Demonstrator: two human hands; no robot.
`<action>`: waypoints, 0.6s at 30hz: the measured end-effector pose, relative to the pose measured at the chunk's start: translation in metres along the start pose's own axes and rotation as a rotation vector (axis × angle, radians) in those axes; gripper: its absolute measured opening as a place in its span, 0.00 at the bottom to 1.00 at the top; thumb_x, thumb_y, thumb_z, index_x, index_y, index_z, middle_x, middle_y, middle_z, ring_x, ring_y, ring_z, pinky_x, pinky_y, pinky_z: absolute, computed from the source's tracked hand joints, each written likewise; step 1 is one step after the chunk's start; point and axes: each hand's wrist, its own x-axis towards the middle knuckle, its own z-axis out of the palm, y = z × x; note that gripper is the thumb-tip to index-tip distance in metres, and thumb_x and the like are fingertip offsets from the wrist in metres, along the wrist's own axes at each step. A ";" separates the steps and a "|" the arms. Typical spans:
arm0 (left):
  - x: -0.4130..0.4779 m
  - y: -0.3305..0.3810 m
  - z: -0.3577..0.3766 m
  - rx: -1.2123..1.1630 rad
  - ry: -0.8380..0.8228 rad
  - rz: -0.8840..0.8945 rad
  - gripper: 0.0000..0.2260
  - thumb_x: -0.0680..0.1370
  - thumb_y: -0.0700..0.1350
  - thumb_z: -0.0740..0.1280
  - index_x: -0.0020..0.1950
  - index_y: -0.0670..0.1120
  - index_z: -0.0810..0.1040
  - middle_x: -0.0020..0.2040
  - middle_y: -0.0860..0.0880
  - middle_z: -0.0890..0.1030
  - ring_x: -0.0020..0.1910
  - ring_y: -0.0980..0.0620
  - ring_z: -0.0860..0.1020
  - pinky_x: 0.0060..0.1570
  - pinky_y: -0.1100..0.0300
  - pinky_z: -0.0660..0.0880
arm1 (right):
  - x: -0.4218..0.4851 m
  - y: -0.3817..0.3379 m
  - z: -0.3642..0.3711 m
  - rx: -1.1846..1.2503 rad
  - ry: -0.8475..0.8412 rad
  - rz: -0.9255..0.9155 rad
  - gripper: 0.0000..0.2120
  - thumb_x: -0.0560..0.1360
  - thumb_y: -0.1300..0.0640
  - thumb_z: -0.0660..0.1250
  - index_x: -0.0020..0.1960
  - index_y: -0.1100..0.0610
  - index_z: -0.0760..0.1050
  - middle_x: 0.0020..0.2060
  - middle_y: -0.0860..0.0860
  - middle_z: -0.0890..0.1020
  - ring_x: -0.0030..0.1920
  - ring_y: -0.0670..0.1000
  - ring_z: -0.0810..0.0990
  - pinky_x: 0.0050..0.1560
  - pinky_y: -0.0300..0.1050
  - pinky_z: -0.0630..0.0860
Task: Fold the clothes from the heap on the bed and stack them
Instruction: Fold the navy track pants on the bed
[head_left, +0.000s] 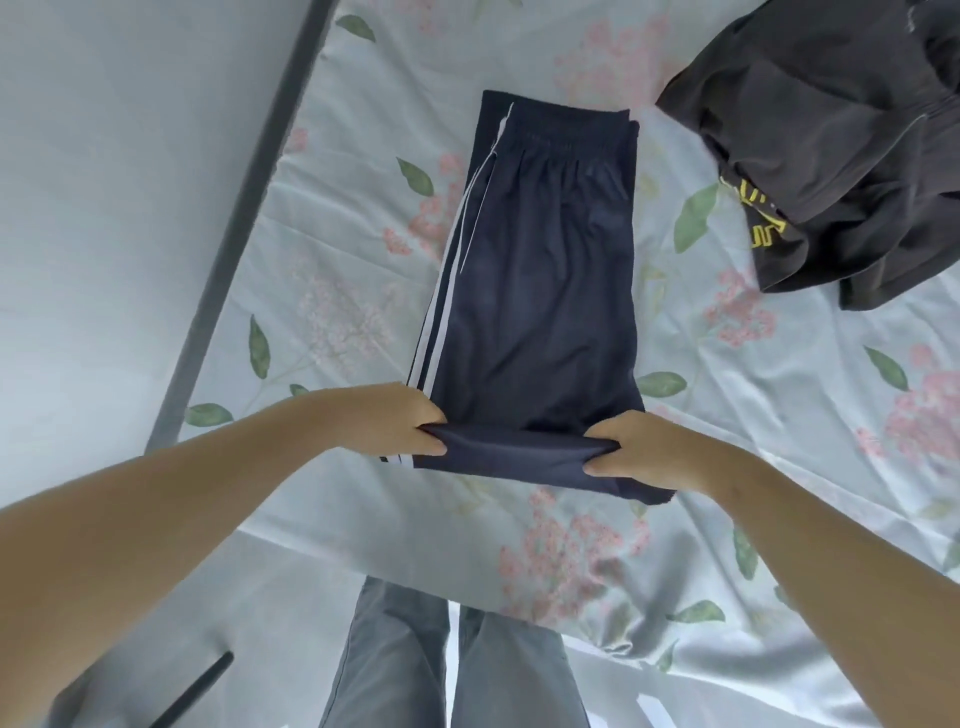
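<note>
Navy shorts (540, 280) with white side stripes lie flat on the bed, folded in half lengthwise, waistband at the far end. My left hand (395, 421) pinches the near hem at its left corner. My right hand (644, 449) pinches the same hem at its right corner. The hem is lifted a little and curls over between the two hands. A heap of dark grey clothes (831, 135) with a yellow print lies at the far right of the bed.
The bed has a pale floral sheet (727, 415). A dark bed frame rail (234, 228) runs along the left edge, with pale floor beyond it. My grey trousers (452, 665) stand against the near edge of the bed.
</note>
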 end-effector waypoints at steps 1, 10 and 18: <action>-0.006 0.000 -0.004 -0.078 -0.070 -0.035 0.12 0.78 0.50 0.63 0.39 0.45 0.72 0.33 0.53 0.73 0.32 0.56 0.76 0.37 0.65 0.71 | -0.006 -0.003 0.000 0.055 -0.071 0.005 0.12 0.72 0.57 0.65 0.32 0.55 0.66 0.28 0.47 0.71 0.31 0.47 0.70 0.34 0.39 0.63; -0.015 -0.003 -0.034 -0.478 0.210 -0.078 0.05 0.75 0.47 0.67 0.45 0.47 0.80 0.40 0.51 0.77 0.39 0.53 0.73 0.40 0.62 0.67 | -0.015 -0.006 -0.033 0.266 0.101 0.104 0.13 0.72 0.56 0.69 0.35 0.61 0.69 0.31 0.51 0.72 0.33 0.49 0.70 0.36 0.40 0.65; 0.031 0.016 -0.130 -0.579 0.724 0.090 0.03 0.74 0.45 0.70 0.43 0.53 0.81 0.41 0.54 0.79 0.41 0.58 0.76 0.45 0.67 0.71 | 0.023 -0.017 -0.121 0.446 0.857 -0.067 0.09 0.70 0.57 0.72 0.35 0.46 0.76 0.32 0.41 0.77 0.35 0.40 0.74 0.36 0.30 0.69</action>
